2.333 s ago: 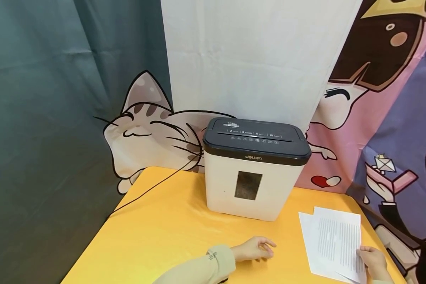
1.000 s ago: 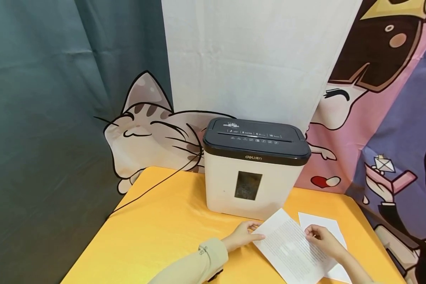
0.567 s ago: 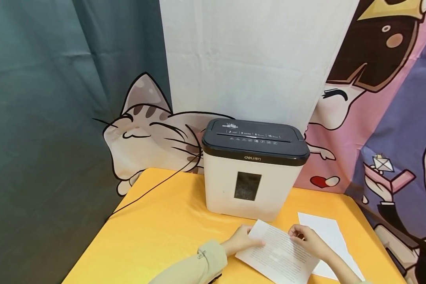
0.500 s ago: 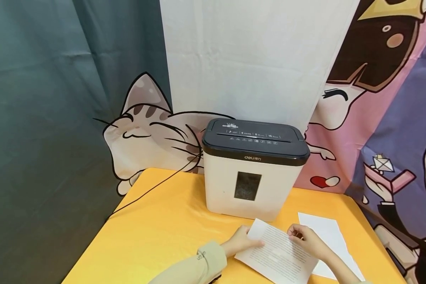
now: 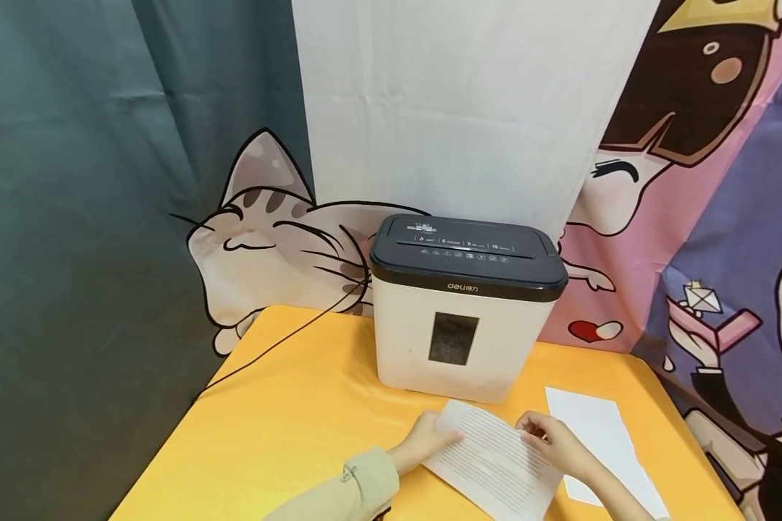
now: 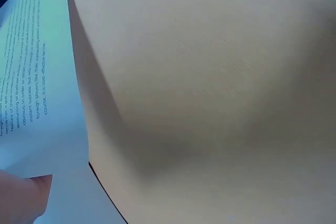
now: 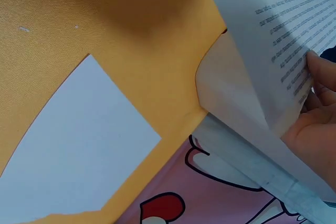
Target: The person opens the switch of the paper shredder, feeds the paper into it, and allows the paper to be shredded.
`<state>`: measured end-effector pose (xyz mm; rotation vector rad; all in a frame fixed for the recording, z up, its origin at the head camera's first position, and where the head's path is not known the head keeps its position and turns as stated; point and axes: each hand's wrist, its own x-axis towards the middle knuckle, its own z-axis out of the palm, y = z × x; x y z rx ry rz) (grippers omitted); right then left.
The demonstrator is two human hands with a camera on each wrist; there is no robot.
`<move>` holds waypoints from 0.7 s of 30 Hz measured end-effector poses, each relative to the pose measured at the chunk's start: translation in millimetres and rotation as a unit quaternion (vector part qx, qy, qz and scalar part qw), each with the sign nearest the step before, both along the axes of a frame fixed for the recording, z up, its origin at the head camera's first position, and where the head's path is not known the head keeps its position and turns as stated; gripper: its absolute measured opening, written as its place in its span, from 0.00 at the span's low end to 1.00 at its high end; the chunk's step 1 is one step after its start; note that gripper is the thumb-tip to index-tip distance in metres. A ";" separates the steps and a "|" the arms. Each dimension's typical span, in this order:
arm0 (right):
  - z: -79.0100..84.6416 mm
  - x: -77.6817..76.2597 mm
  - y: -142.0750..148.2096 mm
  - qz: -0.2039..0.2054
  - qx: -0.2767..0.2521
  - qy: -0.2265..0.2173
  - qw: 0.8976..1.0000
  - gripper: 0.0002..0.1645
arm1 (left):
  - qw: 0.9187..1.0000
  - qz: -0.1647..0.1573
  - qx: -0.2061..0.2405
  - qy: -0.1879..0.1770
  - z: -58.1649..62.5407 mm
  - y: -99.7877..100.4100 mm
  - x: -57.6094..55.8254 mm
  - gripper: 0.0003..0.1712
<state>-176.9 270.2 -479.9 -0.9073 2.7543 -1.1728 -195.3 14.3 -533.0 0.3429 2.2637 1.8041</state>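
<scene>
A sheet of printed paper [image 5: 495, 467] is held between my two hands in front of the shredder, text side up and slightly bowed. My left hand [image 5: 422, 443] pinches its left edge, thumb on top; that thumb [image 6: 23, 196] shows at the corner of the left wrist view. Along the top right edge, my right hand [image 5: 557, 445] pinches the sheet with thumb and curled fingers, also seen in the right wrist view, where the paper [image 7: 283, 40] hangs over the table. A second sheet, blank on top [image 5: 602, 434], lies on the table to the right.
Behind the hands stands a white paper shredder [image 5: 391, 333] with a dark lid and a narrow slot on top. Its black cord [image 5: 280, 341] runs leftward over the yellow table [image 5: 254, 434]. Cartoon-printed cloth [image 5: 247, 268] hangs behind.
The printed sheet lay at the right on the other paper. My right hand lifted it leftward, my left hand took its other edge, and lately both have shifted slightly left with it.
</scene>
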 end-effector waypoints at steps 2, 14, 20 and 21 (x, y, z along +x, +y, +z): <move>1.4 0.5 1.6 0.000 0.000 -0.007 1.000 0.06 | 1.000 0.011 0.014 -0.004 0.9 -6.5 -1.5 0.07; -3.2 -0.7 0.6 -0.016 -0.082 -0.074 0.994 0.06 | 0.992 0.054 0.104 -0.056 2.8 -44.1 -8.4 0.16; -8.2 3.0 -9.6 -0.023 -0.163 -0.128 0.978 0.11 | 0.985 0.060 0.146 -0.062 4.7 -56.2 -6.0 0.19; -8.7 4.0 -11.8 -0.027 -0.174 -0.138 0.975 0.13 | 0.985 0.057 0.151 -0.062 5.4 -58.0 -5.9 0.19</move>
